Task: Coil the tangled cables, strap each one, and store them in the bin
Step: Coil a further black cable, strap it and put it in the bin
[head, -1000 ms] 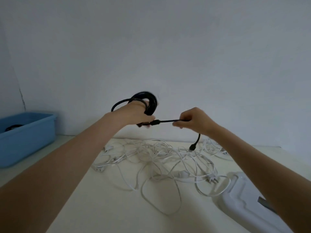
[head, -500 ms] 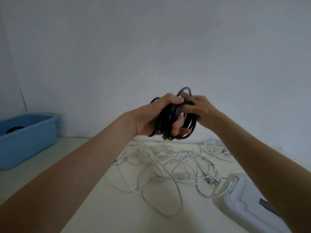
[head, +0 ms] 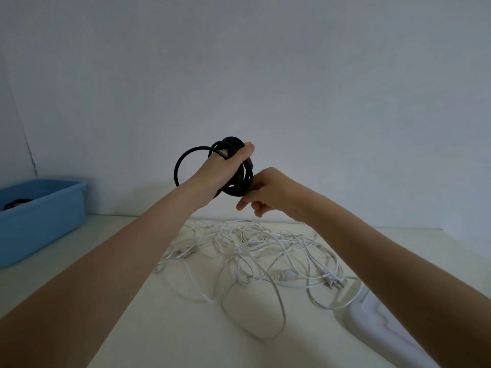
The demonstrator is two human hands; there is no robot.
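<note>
The left hand (head: pixel 225 168) is gripping a coiled black rubber-sheathed cable (head: pixel 236 166), raised well above the cream tabletop (head: pixel 164 328), with its fingers wrapped through the bundle so the loops are staying stacked together. 1 wider loop is bulging out to the left of that hand, apparently not yet gathered in with the rest. The right hand (head: pixel 268 192) is touching the lower right edge of the coil, its thumb and forefinger seeming to pinch something at the bundle while the other fingers are curling loosely below; whether it is pinching the cable's end or a strap cannot be told, as the spot is dark and partly hidden. Judging by this hold, the person is finishing or securing the coil before strapping it.

Below the hands, a tangled heap of thin white cables (head: pixel 265 251) is lying spread on the tabletop, with several small plugs showing, waiting to be sorted. A blue plastic bin (head: pixel 45 219) is sitting at the far left of the table, well apart from the hands, with a dark item (head: pixel 16 203) already inside it, probably 1 stored cable. A white plastic object (head: pixel 377 322) is lying at the lower right edge, touching the outermost white loop.
</note>
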